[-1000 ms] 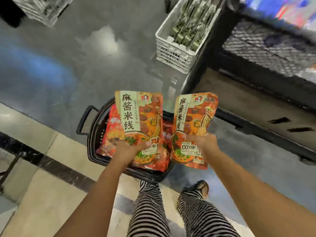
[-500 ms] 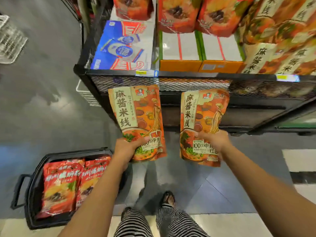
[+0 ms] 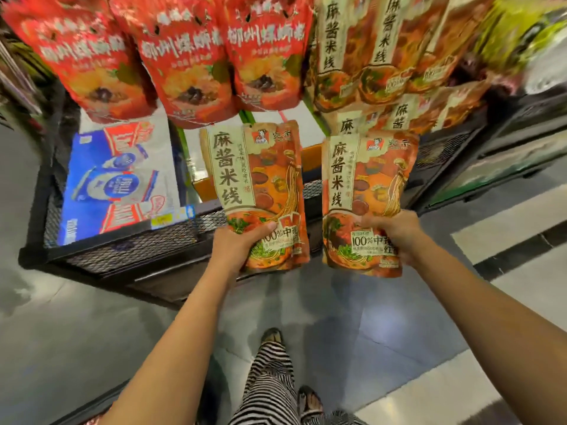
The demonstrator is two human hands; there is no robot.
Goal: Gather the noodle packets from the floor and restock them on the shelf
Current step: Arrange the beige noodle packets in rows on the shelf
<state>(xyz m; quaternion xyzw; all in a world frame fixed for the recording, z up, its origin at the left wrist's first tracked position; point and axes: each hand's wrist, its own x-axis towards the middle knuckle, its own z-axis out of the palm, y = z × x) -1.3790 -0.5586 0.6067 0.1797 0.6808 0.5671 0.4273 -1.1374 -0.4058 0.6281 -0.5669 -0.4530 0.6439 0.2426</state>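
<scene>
I hold two orange noodle packets upright in front of the black wire shelf (image 3: 129,250). My left hand (image 3: 236,246) grips the bottom of the left packet (image 3: 254,185). My right hand (image 3: 395,234) grips the lower part of the right packet (image 3: 368,191). Matching orange packets (image 3: 368,56) stand on the shelf at the upper right, just above and behind the right packet. Red noodle packets (image 3: 184,56) fill the shelf's upper left.
A blue and white carton (image 3: 116,182) lies on the lower shelf at left. Orange and white boxes (image 3: 202,167) sit behind the held packets. The black basket's edge (image 3: 92,406) shows at the bottom left on the grey floor. My striped legs and sandals are below.
My view has swung up from the floor basket to the shelf. Both hands have carried their packets up and closer to the shelf; the basket has dropped almost out of view.
</scene>
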